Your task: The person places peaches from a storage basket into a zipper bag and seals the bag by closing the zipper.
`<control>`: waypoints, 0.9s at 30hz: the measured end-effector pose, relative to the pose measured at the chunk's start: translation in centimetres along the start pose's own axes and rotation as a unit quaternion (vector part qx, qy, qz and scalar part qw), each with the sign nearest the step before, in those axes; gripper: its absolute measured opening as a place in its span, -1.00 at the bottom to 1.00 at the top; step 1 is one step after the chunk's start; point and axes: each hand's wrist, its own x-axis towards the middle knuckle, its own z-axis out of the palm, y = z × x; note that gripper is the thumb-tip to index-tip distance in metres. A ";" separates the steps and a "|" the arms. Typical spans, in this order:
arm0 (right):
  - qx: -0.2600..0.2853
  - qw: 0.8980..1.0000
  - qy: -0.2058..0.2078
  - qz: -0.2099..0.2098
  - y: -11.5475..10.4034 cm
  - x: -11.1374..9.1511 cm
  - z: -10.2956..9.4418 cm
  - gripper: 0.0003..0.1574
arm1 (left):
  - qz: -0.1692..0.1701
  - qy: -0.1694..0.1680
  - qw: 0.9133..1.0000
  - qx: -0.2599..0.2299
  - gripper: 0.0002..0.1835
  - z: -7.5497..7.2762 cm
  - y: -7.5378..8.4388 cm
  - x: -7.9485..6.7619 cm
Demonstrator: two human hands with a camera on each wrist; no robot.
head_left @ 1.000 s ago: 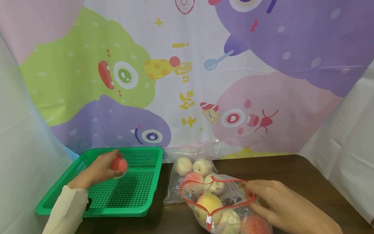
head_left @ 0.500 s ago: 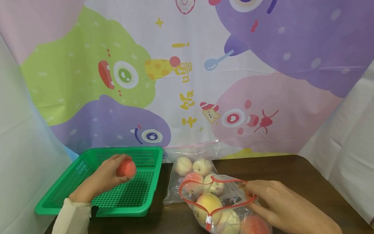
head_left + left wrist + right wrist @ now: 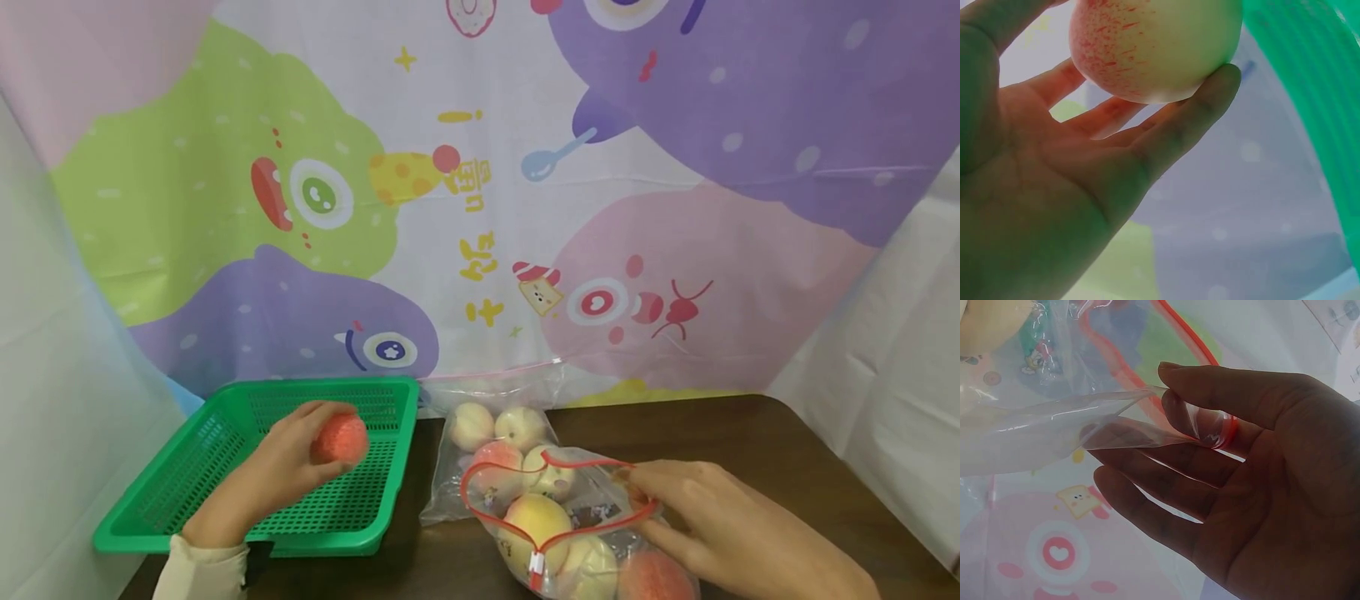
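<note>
A red-and-cream peach (image 3: pixel 343 439) is gripped in my left hand (image 3: pixel 273 471), above the green plastic basket (image 3: pixel 386 508). In the left wrist view the fingers curl round the underside of the peach (image 3: pixel 1154 50). My right hand (image 3: pixel 720 517) pinches the rim of a clear zip bag (image 3: pixel 592 492) with a red seal, its mouth spread wide. Several peaches lie inside, among them a yellow one (image 3: pixel 538 521) and a red one (image 3: pixel 654 577). The right wrist view has thumb and forefinger on the bag's edge (image 3: pixel 1210 434).
Behind the zip bag, a second clear bag (image 3: pixel 442 492) with several peaches lies on the dark brown table (image 3: pixel 712 433), close to the basket's right side. A cartoon-printed cloth (image 3: pixel 487 208) hangs along the back, with white cloth at both sides.
My left hand has carried the peach to the right and slightly nearer to me over the basket. The right hand and the zip bag have stayed in place.
</note>
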 end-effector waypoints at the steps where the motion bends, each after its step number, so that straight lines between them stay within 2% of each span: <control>1: 0.000 1.000 0.000 0.001 0.0 0.0 0.0 -0.65 | 0.006 0.003 1.000 -0.002 -0.39 0.0 0.5 0.0; 12: -0.007 1.000 0.002 -0.011 0.1 -0.1 -0.1 -0.70 | 0.069 0.019 0.997 -0.012 -0.34 -0.2 5.6 -0.3; 15: -0.003 1.000 -0.005 -0.007 0.1 -0.1 -0.1 -0.74 | 0.075 0.010 0.997 -0.022 -0.33 -0.2 6.9 -0.7; 22: 0.003 1.000 -0.014 -0.004 0.2 -0.1 -0.1 -0.80 | 0.074 -0.041 0.996 -0.038 -0.35 -0.5 9.5 -1.5; 24: 0.007 1.000 -0.017 -0.002 0.2 -0.1 -0.1 -0.80 | 0.074 -0.044 0.996 -0.035 -0.35 -0.5 10.1 -1.7; 27: 0.004 1.000 -0.015 -0.004 0.1 0.0 -0.2 -0.80 | 0.085 -0.027 0.996 -0.012 -0.34 -0.6 11.0 -2.1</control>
